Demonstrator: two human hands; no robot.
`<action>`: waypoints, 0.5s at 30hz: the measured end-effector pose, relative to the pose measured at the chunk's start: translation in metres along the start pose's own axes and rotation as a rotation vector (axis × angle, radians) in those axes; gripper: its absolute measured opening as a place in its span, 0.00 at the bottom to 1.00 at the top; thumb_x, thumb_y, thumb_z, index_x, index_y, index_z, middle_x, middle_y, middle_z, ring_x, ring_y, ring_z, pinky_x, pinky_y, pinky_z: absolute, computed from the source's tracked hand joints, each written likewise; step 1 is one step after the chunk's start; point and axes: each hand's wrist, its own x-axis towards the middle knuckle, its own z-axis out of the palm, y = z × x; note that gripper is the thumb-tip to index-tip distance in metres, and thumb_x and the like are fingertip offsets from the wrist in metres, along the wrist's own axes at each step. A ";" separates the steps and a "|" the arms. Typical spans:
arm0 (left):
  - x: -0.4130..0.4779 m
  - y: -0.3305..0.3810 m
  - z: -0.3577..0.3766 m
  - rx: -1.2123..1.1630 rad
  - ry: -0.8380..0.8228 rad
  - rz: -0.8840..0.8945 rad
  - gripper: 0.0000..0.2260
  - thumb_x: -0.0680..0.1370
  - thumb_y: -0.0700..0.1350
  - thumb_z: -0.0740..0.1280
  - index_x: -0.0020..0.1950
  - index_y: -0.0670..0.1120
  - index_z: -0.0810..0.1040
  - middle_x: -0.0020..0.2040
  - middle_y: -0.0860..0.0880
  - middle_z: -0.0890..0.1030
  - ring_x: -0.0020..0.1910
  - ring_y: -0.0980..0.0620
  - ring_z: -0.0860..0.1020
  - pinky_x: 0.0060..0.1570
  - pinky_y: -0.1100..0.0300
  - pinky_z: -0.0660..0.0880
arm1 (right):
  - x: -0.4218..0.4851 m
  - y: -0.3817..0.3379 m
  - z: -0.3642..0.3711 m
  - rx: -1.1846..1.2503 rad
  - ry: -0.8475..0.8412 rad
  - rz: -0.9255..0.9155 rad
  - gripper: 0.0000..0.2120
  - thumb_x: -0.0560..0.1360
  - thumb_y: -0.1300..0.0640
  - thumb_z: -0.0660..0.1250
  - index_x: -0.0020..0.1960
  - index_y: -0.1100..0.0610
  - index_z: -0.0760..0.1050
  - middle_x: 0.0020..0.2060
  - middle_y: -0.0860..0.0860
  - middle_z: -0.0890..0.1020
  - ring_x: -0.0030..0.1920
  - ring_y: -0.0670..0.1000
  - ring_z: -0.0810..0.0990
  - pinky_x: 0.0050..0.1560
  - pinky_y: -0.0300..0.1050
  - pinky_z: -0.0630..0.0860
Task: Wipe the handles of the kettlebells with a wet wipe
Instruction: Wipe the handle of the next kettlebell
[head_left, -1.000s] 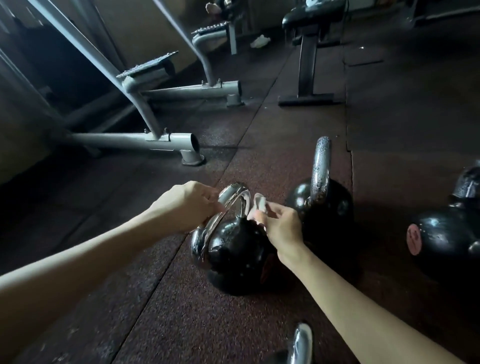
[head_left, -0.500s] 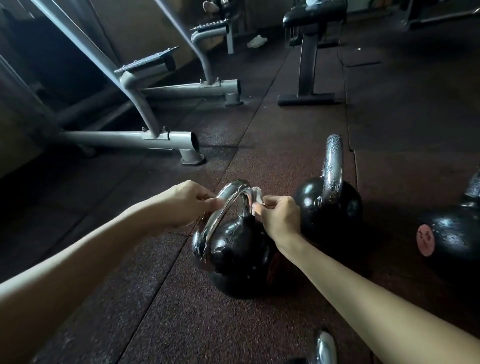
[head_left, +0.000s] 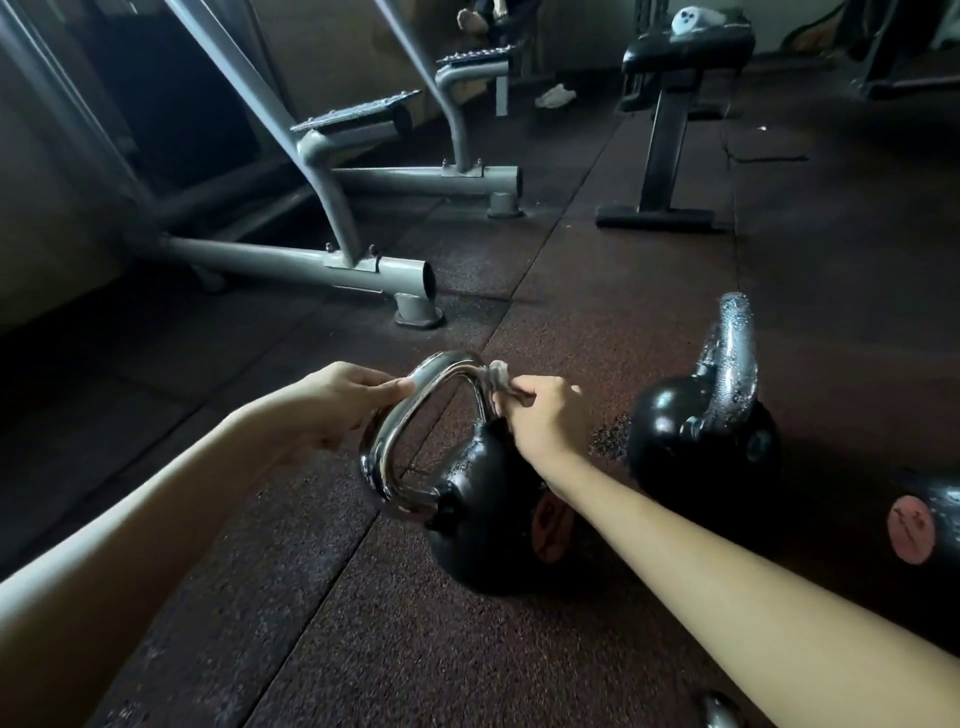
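At the frame's centre a black kettlebell (head_left: 483, 499) sits tilted on the rubber floor (head_left: 363, 623). The left hand (head_left: 343, 405) grips the upper left of its chrome handle (head_left: 384, 447). The right hand (head_left: 545, 421) pinches a wet wipe (head_left: 497, 376) against the handle's right side. A second kettlebell (head_left: 696, 431) stands farther right, and a grey machine frame (head_left: 291, 262) lies beyond, upper left.

Two bare forearms end in a bare left hand (head_left: 337, 408) and a bare right hand (head_left: 545, 423).

Dim, wide-angle view bends at edges; glare on chrome handle (head_left: 415, 410), perhaps daylit.
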 end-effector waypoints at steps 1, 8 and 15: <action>0.000 -0.005 -0.002 -0.054 0.005 -0.020 0.12 0.79 0.60 0.68 0.53 0.56 0.86 0.20 0.59 0.68 0.21 0.57 0.63 0.23 0.66 0.60 | -0.001 -0.002 0.005 -0.005 -0.011 0.016 0.15 0.77 0.43 0.70 0.40 0.53 0.82 0.32 0.51 0.82 0.40 0.58 0.78 0.32 0.46 0.62; 0.002 -0.042 -0.008 -0.305 -0.118 -0.075 0.27 0.60 0.65 0.75 0.55 0.56 0.88 0.35 0.58 0.79 0.29 0.57 0.59 0.29 0.64 0.52 | -0.014 -0.006 0.012 -0.087 0.036 -0.059 0.12 0.77 0.44 0.71 0.43 0.51 0.86 0.32 0.51 0.83 0.40 0.57 0.79 0.34 0.44 0.63; 0.009 -0.038 -0.002 -0.274 -0.026 -0.030 0.17 0.66 0.64 0.77 0.51 0.59 0.88 0.37 0.58 0.83 0.29 0.56 0.61 0.29 0.64 0.54 | -0.015 -0.019 -0.007 -0.033 -0.003 -0.066 0.18 0.78 0.41 0.70 0.38 0.54 0.84 0.27 0.48 0.82 0.31 0.50 0.80 0.29 0.46 0.73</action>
